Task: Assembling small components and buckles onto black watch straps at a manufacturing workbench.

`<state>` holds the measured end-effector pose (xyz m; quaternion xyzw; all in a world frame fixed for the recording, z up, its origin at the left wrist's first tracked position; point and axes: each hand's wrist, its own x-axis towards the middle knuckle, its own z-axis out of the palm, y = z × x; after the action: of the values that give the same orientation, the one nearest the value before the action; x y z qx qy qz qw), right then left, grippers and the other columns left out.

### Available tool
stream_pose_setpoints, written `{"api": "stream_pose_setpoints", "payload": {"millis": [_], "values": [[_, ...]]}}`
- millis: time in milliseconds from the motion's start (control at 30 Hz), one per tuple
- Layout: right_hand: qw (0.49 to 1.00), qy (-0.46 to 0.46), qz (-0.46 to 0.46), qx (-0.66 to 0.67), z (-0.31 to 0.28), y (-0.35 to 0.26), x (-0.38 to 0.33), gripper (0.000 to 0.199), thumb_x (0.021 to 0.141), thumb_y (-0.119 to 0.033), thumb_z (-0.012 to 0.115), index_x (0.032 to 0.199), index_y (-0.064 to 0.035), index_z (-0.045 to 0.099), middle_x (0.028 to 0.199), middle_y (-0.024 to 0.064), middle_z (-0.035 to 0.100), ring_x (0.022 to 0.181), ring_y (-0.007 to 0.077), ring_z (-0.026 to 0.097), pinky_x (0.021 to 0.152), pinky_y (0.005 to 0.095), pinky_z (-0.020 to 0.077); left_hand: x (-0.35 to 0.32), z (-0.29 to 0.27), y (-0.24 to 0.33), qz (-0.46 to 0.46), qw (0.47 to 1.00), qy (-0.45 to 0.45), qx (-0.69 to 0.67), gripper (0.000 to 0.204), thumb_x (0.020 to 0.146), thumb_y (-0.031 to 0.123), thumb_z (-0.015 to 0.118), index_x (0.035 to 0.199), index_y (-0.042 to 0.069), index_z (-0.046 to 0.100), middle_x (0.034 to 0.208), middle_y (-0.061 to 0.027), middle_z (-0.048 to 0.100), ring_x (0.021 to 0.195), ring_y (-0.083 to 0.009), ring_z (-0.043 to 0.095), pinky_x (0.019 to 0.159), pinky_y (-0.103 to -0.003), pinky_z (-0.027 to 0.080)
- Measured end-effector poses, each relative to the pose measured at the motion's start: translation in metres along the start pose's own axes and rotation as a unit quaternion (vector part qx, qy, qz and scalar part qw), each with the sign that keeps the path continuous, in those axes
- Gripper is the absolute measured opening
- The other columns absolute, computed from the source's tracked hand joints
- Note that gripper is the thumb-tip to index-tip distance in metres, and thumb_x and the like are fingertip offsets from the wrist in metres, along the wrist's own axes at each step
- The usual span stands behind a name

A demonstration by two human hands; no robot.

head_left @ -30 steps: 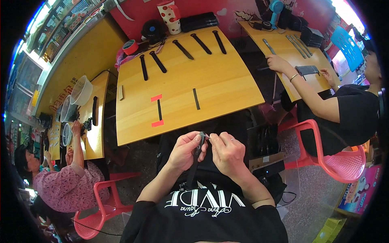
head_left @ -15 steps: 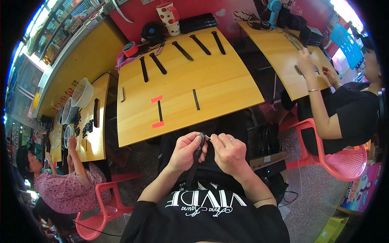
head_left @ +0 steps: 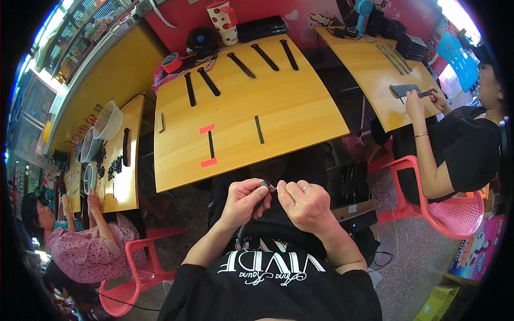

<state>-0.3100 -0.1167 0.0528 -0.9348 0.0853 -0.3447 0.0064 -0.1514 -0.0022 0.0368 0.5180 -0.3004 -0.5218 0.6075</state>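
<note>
My left hand [head_left: 246, 203] is closed around a black strap [head_left: 242, 233], whose tail hangs below toward my lap. Close beside it, my right hand [head_left: 304, 204] pinches a small silvery bit at the strap's upper end, mostly hidden by the fingers. Both hands are in front of the near edge of the wooden table [head_left: 300, 128]. On that tabletop, a short black strip [head_left: 211, 144] lies between two pieces of red tape [head_left: 206, 129]. Another dark strip [head_left: 259, 130] is to its right. Several black straps, one of them a strap with a rounded end [head_left: 289, 55], line the far side.
A spotted cup [head_left: 224, 24], a black fan [head_left: 203, 40] and a red tape roll [head_left: 172, 63] stand at the back. On the right, a co-worker handles a dark piece at another table [head_left: 369, 80]. Leftward, a person sits by clear tubs [head_left: 109, 122] and small black parts.
My hands have shifted slightly, and the strap's tail has swung left. The right co-worker's raised hand has come down to a dark piece. The left person's hands have dropped a little.
</note>
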Motion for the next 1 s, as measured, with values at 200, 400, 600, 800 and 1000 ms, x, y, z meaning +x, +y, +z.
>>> {"api": "stream_pose_setpoints", "payload": {"millis": [200,400,600,800,1000], "values": [[0.996,-0.021,-0.069,-0.045,-0.011,0.005,0.005,0.021,0.072,-0.011,0.064,0.089,0.0008,0.066,0.067,0.0029,0.050,0.057,0.0138,0.054,0.045,0.0246,0.0419,0.002,-0.002,0.017,-0.002,0.992,-0.030,0.119,0.015,0.096,0.010,0.058,0.090,0.000,0.067,0.061,-0.0006,0.059,0.046,-0.0035,0.047,0.041,-0.019,0.035],[0.985,-0.046,-0.161,-0.036,-0.010,0.015,0.008,0.014,0.070,-0.013,0.064,0.079,-0.0019,0.064,0.065,0.0027,0.048,0.056,0.0132,0.053,0.044,0.0238,0.0401,0.007,-0.010,0.031,-0.049,0.967,-0.106,0.226,0.020,0.094,0.009,0.060,0.075,0.001,0.061,0.057,0.0006,0.057,0.047,-0.0038,0.048,0.043,-0.022,0.036],[0.966,-0.109,-0.237,0.004,0.004,0.018,0.004,0.013,0.070,-0.015,0.065,0.076,-0.0033,0.064,0.066,0.0027,0.050,0.056,0.0138,0.052,0.043,0.0240,0.0392,0.004,-0.018,0.022,-0.004,0.924,-0.155,0.349,0.020,0.088,0.008,0.064,0.073,-0.003,0.057,0.056,-0.0086,0.058,0.048,-0.0170,0.055,0.047,-0.031,0.042],[0.948,-0.140,-0.286,0.009,0.020,0.017,0.001,0.013,0.069,-0.017,0.064,0.070,-0.0047,0.061,0.065,0.0030,0.049,0.055,0.0138,0.051,0.042,0.0248,0.0379,0.005,-0.026,-0.001,0.108,0.861,-0.157,0.471,0.012,0.080,0.005,0.067,0.075,-0.004,0.059,0.063,-0.0216,0.061,0.060,-0.0409,0.061,0.054,-0.044,0.048],[0.977,-0.081,-0.176,-0.090,0.033,-0.005,0.005,0.016,0.071,-0.014,0.063,0.080,-0.0006,0.064,0.069,0.0039,0.051,0.058,0.0153,0.053,0.045,0.0255,0.0385,0.002,-0.019,-0.029,0.246,0.814,0.059,0.523,0.014,0.080,0.005,0.067,0.089,-0.003,0.059,0.074,-0.0222,0.063,0.066,-0.0409,0.063,0.056,-0.045,0.051]]}}
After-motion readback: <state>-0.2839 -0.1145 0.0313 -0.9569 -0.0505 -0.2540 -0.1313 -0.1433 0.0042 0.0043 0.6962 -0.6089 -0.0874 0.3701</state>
